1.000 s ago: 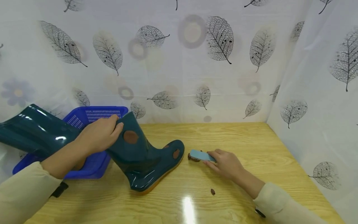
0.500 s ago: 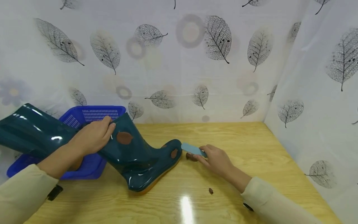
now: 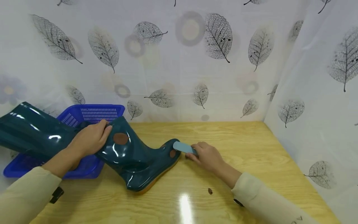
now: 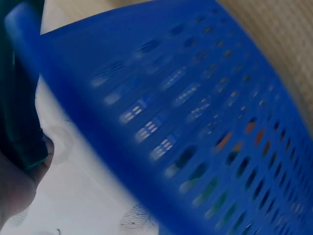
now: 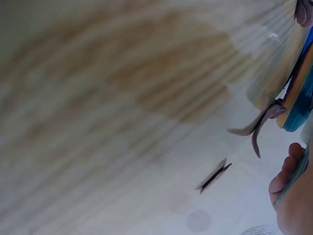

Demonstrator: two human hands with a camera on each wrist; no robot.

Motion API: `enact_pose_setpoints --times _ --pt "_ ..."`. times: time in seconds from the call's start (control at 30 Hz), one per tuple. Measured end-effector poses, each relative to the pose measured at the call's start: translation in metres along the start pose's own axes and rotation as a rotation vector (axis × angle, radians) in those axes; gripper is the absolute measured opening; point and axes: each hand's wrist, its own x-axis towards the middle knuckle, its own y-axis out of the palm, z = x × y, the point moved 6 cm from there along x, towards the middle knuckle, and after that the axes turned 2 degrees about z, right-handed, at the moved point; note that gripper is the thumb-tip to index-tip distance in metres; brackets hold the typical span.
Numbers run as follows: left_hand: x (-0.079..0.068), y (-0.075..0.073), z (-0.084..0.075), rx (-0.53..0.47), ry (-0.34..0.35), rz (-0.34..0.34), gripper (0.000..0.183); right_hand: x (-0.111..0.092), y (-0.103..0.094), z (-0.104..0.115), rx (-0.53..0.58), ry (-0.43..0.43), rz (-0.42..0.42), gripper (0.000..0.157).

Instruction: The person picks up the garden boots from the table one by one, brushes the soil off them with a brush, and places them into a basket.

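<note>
My left hand (image 3: 90, 138) grips a dark green rubber boot (image 3: 134, 155) by the top of its shaft, the toe pointing right. Brown patches show on the boot, one on the shaft (image 3: 121, 138) and one near the toe (image 3: 172, 153). With my right hand (image 3: 207, 155) I hold a light blue brush (image 3: 183, 147) by its handle; its head lies over the boot's toe and its bristles are hidden. In the right wrist view, dark curled flakes (image 5: 266, 120) lie beside the boot's toe (image 5: 298, 115).
A second green boot (image 3: 36, 130) leans across a blue plastic basket (image 3: 102, 109) on the left. One small brown flake (image 3: 210, 191) lies on the wooden table (image 3: 237, 140) near the front. A leaf-patterned white curtain (image 3: 173, 68) closes the back and right side.
My right hand has moved the brush left, from above the flakes on the table to the boot's toe. The left hand, with the boot, has shifted slightly left.
</note>
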Motion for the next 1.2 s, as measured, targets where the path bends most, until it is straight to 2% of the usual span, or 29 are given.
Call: enact_pose_setpoints --times 0.13,0.27,0.37,0.67,0.97,1.07,1.2 --pt "-0.002 0.003 0.003 0.046 0.019 -0.109 0.028 0.001 -0.001 0.003 -0.021 -0.037 -0.015 0.035" --pt "-0.004 0.008 0.003 0.09 0.058 -0.229 0.025 0.002 -0.001 0.001 -0.021 -0.011 -0.018 0.037" --pt "-0.006 0.013 0.006 0.093 0.048 -0.277 0.026 0.001 -0.001 -0.003 -0.03 0.013 -0.009 0.038" --pt "-0.015 0.022 0.018 -0.02 0.004 -0.305 0.029 0.001 -0.003 -0.003 -0.006 0.03 -0.003 0.037" --pt "-0.019 0.02 0.022 -0.127 -0.021 -0.381 0.025 0.005 -0.002 -0.007 0.007 0.086 0.025 0.037" --pt "-0.021 0.022 0.023 -0.147 -0.033 -0.394 0.026 0.005 0.0 -0.006 -0.008 0.063 0.021 0.036" --pt "-0.02 0.025 0.023 -0.164 -0.037 -0.412 0.025 0.004 0.001 -0.001 -0.01 -0.029 -0.012 0.033"
